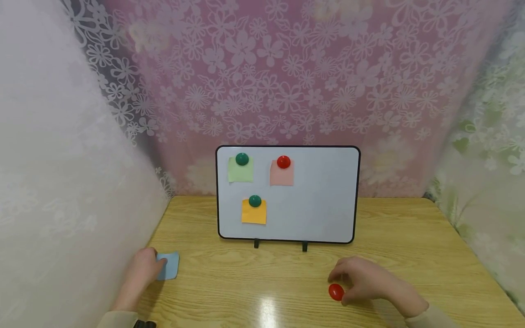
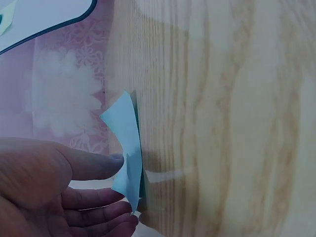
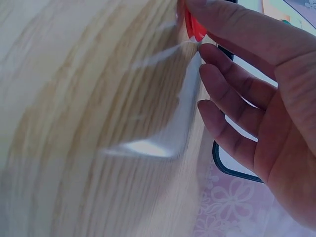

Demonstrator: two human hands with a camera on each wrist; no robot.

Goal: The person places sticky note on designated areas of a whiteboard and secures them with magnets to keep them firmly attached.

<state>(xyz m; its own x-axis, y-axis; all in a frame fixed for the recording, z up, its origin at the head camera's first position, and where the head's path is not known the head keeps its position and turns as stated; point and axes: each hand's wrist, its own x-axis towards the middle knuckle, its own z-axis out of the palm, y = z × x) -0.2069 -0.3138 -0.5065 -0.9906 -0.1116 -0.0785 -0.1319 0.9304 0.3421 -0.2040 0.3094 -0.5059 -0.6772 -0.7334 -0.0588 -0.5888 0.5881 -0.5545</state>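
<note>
Blue paper, a small note [image 1: 169, 265], lies on the wooden table [image 1: 254, 282] under the fingertips of the left hand [image 1: 143, 269]; the wrist view shows the thumb [image 2: 94, 165] and fingers pinching its near edge, which curls up off the wood. The right hand [image 1: 369, 280] rests on the table with its fingers loosely bent around a red round magnet [image 1: 336, 291], thumb and forefinger touching it. Beyond both hands, between them, a whiteboard [image 1: 324, 200] stands upright, carrying a green note [image 1: 240, 172], a pink note [image 1: 281, 175] and an orange note [image 1: 254, 214], each under a magnet.
</note>
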